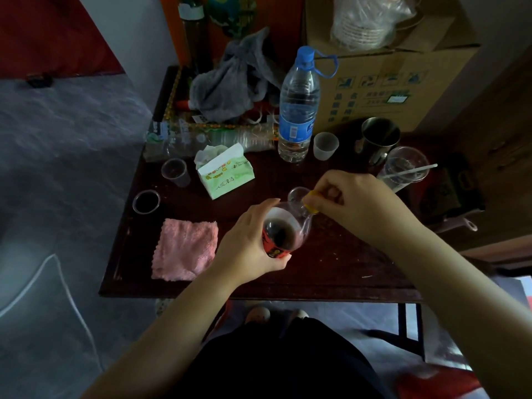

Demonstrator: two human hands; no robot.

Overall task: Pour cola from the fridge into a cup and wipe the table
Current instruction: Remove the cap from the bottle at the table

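Note:
My left hand (pixel 247 243) grips a cola bottle (pixel 283 233) with a red label, held over the middle of the dark wooden table (pixel 331 272). The bottle leans toward the right. My right hand (pixel 354 205) pinches its yellow cap (pixel 311 201) at the neck. A small clear cup (pixel 298 194) stands just behind the bottle's neck, partly hidden. A folded pink cloth (pixel 184 249) lies flat on the table to the left of the bottle.
Clear cups stand at the left: one (pixel 175 171) further back, one (pixel 146 201) holding dark liquid. A tissue pack (pixel 226 175), water bottle (pixel 298 108), frosted cup (pixel 325 145), steel mug (pixel 378 139), large clear cup with straw (pixel 403 168), grey rag (pixel 230 82) and cardboard box (pixel 403 82) crowd the back.

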